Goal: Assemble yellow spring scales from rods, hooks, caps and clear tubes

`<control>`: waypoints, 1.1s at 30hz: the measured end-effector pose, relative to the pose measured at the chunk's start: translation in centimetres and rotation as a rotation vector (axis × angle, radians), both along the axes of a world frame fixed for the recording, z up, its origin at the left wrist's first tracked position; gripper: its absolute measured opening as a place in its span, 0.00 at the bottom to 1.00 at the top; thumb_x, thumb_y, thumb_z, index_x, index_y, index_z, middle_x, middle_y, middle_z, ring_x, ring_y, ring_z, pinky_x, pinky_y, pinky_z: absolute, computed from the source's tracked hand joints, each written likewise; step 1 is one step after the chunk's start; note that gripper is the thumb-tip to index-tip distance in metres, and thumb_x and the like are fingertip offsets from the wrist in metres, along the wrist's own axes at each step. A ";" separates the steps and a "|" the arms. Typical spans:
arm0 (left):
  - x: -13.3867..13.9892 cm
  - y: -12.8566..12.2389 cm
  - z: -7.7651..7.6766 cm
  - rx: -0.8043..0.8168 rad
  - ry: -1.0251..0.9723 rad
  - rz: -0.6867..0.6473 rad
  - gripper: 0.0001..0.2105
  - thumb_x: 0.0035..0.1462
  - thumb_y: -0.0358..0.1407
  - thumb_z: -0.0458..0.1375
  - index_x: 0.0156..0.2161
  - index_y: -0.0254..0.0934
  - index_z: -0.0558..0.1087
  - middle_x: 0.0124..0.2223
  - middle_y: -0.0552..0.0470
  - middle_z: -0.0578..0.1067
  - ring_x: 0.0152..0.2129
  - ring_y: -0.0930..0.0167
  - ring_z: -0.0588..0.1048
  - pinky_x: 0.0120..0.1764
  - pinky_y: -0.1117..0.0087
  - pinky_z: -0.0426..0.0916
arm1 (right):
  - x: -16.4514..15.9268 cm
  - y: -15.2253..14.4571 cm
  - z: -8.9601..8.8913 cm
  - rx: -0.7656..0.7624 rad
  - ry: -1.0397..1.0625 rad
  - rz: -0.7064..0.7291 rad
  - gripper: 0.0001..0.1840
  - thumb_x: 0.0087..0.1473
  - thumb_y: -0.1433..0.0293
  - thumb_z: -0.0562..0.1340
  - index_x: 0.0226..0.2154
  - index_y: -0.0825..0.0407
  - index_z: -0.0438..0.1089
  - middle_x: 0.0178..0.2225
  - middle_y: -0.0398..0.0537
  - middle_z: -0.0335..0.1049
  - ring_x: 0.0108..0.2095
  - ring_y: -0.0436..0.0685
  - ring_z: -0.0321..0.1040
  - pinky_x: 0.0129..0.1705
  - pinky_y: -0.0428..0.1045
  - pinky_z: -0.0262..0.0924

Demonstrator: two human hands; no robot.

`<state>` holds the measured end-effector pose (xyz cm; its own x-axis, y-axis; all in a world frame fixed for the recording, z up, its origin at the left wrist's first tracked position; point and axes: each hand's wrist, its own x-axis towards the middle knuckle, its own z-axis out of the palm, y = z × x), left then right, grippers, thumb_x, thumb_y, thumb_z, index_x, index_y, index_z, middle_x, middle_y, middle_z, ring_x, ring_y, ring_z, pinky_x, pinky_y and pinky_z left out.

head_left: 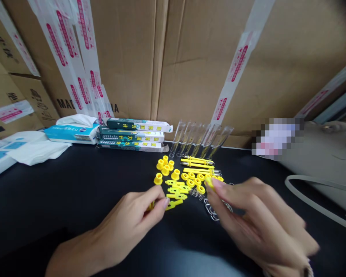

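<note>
My left hand is closed, thumb against forefinger, on a small yellow plastic piece mostly hidden by the fingers. Thumb and fingers of my right hand pinch another small yellow plastic piece above the ring group. Between the hands lie flat yellow tabs with holes, small springs and yellow rings. Bent metal wire hooks sit partly behind my right fingers. Farther back are flanged yellow caps and yellow rods with springs.
Clear plastic tubes lean against a large cardboard box. Left of them are stacked narrow boxes, a blue tissue pack and white tissues. On the right stand a grey bag and its pale strap.
</note>
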<state>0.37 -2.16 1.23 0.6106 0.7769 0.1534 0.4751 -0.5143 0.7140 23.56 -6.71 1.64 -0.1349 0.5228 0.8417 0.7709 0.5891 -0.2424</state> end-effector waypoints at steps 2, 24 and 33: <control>-0.1 0.4 -0.1 0.027 -0.004 0.059 0.13 0.71 0.39 0.44 0.34 0.40 0.64 0.25 0.62 0.64 0.20 0.76 0.65 0.26 0.74 0.56 | -0.3 1.1 0.2 0.008 -0.031 0.030 0.12 0.54 0.81 0.67 0.37 0.48 0.74 0.33 0.47 0.76 0.34 0.56 0.74 0.36 0.51 0.69; -0.6 1.2 0.2 0.153 -0.699 0.121 0.06 0.60 0.28 0.62 0.39 0.42 0.73 0.36 0.56 0.72 0.25 0.76 0.74 0.26 0.78 0.74 | -0.6 2.1 -0.3 -0.981 -0.072 0.034 0.03 0.48 0.70 0.71 0.28 0.46 0.78 0.31 0.42 0.77 0.36 0.59 0.72 0.41 0.54 0.62; 0.0 0.7 -0.3 0.159 -0.589 0.122 0.08 0.56 0.25 0.64 0.36 0.41 0.73 0.34 0.58 0.76 0.34 0.76 0.78 0.39 0.80 0.75 | -0.2 2.2 -0.3 -0.879 -0.023 0.089 0.19 0.43 0.75 0.74 0.39 0.49 0.73 0.36 0.42 0.76 0.34 0.56 0.71 0.37 0.50 0.66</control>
<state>0.35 -1.50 0.93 0.2968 0.7755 0.5573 0.0868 -0.6031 0.7930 23.33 -4.48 1.34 -0.2178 0.9664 0.1364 0.7412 0.2546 -0.6212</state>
